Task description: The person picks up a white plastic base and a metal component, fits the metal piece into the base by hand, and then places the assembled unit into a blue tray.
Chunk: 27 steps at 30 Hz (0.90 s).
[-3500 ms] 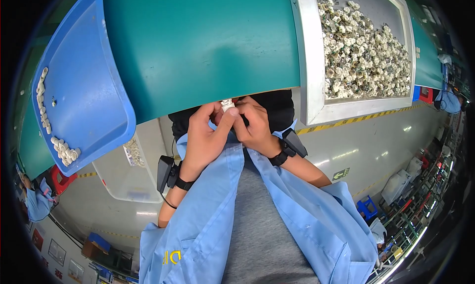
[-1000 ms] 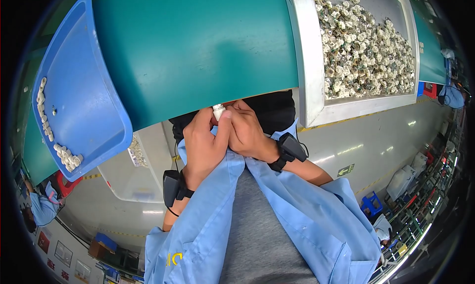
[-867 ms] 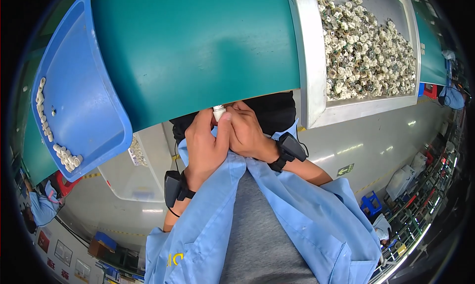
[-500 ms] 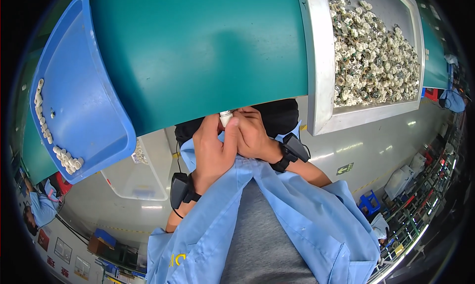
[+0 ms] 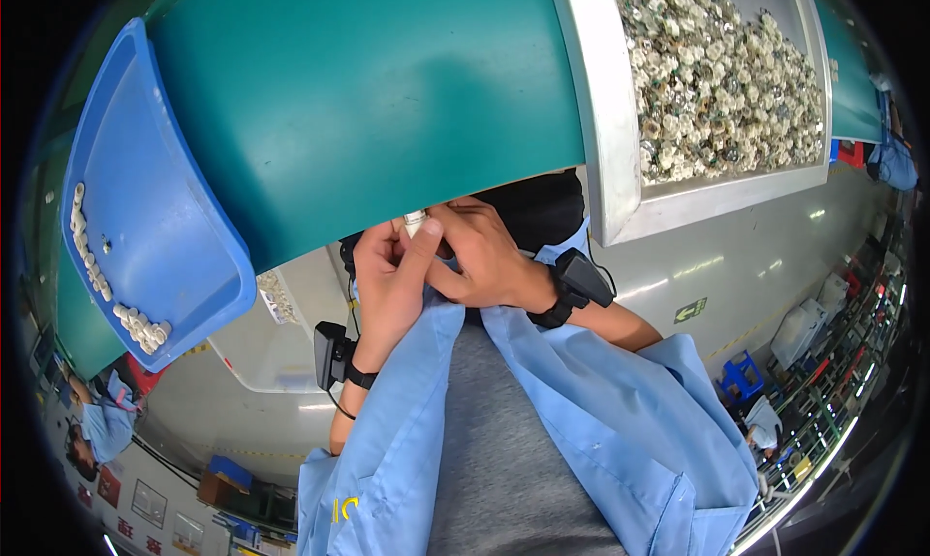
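Observation:
Just off the front edge of the green table, my left hand (image 5: 394,273) is closed around a small white cylindrical part (image 5: 415,224), its thumb pressed along the side. My right hand (image 5: 481,253) is closed against the same part, with thumb and curled fingers meeting the left hand's. Only the upper end of the part shows between the fingers; the rest is hidden. To the left lies a blue tray (image 5: 179,183) with several similar white cylindrical pieces (image 5: 142,329) along its near and left sides.
A metal-framed tray (image 5: 612,120) at the right holds a heap of small white and metallic parts (image 5: 722,86). The green table (image 5: 378,91) spans between the trays. Below its edge at left stands a translucent bin (image 5: 281,348). Other people sit farther off at both sides.
Both hands have shifted slightly left with the white part, which now tilts a little differently between the fingers. The whole view has also shifted somewhat.

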Motion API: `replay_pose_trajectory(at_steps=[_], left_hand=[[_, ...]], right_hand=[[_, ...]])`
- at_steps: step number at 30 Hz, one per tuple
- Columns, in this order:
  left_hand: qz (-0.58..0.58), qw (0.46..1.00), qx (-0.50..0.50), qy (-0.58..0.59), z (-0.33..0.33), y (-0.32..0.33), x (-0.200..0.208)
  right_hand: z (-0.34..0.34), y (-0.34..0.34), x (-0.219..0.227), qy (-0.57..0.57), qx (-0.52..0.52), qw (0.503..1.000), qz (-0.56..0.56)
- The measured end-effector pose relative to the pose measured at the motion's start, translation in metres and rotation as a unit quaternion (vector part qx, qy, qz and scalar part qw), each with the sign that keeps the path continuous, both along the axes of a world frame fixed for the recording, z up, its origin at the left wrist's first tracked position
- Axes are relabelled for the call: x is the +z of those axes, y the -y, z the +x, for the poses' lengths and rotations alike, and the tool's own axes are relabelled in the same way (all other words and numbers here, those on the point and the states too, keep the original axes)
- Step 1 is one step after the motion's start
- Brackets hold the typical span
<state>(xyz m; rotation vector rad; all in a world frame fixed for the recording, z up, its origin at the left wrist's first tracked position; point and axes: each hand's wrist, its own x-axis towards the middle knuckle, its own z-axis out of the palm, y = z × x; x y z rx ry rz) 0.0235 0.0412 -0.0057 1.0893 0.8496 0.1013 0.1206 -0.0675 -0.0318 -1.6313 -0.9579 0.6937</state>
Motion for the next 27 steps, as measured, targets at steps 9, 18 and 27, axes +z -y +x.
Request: replay_pose_trajectory(at_steps=[9,18,27], left_hand=[[0.005,1.0,0.023,0.002,0.001,0.012,0.004],[-0.005,0.997,0.069,0.035,-0.007,0.012,-0.003],[-0.104,0.986,0.115,0.062,-0.01,0.008,-0.006]], right_hand=[[-0.005,0.004,0.001,0.088,-0.062,0.992,-0.063],[-0.011,0.004,-0.003,0.07,-0.068,0.992,-0.075],[-0.011,0.002,0.002,0.042,-0.063,0.994,-0.085]])
